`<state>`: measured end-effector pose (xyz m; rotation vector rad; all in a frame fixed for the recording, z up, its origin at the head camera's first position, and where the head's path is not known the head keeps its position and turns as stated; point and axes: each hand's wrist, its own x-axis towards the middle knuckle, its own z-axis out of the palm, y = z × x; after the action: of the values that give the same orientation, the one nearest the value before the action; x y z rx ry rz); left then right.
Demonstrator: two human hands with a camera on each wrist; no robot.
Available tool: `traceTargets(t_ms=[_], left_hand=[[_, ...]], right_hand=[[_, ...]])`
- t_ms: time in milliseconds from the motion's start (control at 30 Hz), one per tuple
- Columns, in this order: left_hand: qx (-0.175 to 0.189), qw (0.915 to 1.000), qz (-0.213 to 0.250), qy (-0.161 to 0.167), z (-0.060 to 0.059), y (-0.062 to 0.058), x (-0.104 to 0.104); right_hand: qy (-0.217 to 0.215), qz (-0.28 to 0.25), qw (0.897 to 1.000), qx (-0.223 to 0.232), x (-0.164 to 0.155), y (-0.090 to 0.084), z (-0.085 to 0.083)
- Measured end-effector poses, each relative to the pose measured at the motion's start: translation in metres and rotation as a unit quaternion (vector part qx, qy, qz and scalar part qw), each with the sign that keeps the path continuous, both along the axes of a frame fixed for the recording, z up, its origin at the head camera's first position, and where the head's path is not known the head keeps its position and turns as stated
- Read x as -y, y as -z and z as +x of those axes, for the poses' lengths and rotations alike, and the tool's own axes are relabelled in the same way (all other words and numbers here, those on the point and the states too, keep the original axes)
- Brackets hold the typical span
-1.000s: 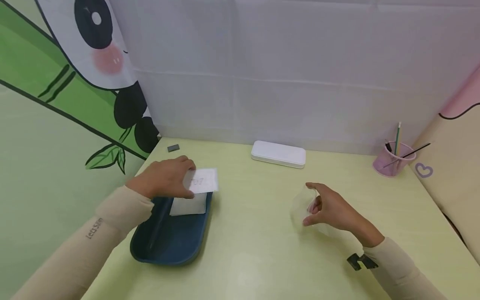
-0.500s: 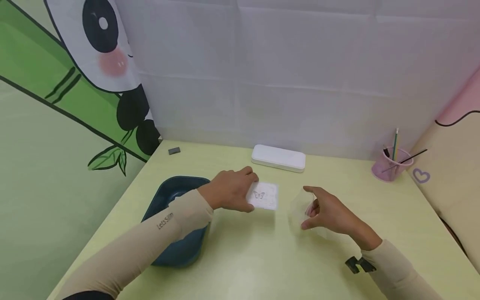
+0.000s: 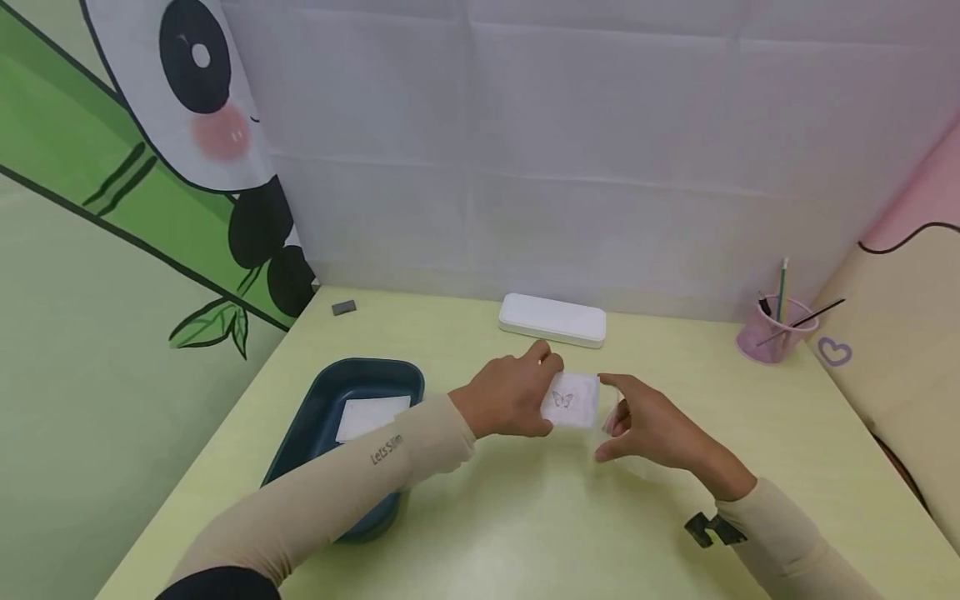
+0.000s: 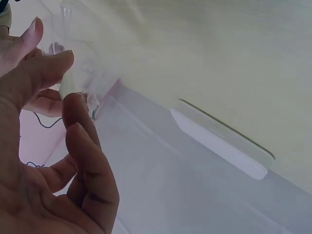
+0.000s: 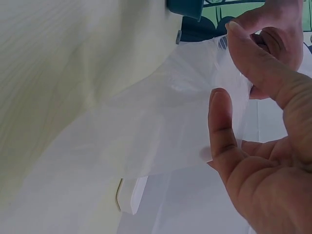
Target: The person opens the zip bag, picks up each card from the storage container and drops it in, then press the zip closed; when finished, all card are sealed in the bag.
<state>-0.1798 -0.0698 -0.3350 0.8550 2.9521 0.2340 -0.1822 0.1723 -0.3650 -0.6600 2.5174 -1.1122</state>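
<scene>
My left hand pinches a small white card with a butterfly drawing, held just above the yellow-green table. The card's right edge meets a clear plastic bag that my right hand grips between thumb and fingers. The two hands are almost touching at the table's middle. In the right wrist view the thin bag hangs wrinkled from my right fingers. The left wrist view shows my left fingers curled, with the bag's film beyond them.
A dark blue tray at the left holds another white card. A flat white case lies near the back wall. A pink pen cup stands at the back right, and a small grey block at the back left.
My left hand lifted the white card from over the blue tray and carried it rightward to the clear bag. The right hand stayed nearly still, holding the bag.
</scene>
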Motion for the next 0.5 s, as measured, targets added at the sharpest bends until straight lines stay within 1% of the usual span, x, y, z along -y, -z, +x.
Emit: traceTargets(t_ms=[133,300,400,500], left_hand=[[0.013,0.9999,-0.001,-0.004,0.000,0.004,-0.005],[0.029,0.9994,0.001,-0.019,-0.002,0.004,-0.010],[0.050,0.9982,0.012,-0.030,-0.002,0.006,-0.015],[0.064,0.9970,0.031,-0.030,-0.004,0.005,-0.023]], right_hand=[[0.004,-0.003,1.000,0.004,-0.001,-0.001,0.001],[0.003,-0.009,1.000,-0.003,0.000,-0.003,0.001],[-0.005,-0.015,1.000,0.000,0.003,-0.001,0.004],[-0.013,-0.020,1.000,-0.004,0.002,-0.002,0.002]])
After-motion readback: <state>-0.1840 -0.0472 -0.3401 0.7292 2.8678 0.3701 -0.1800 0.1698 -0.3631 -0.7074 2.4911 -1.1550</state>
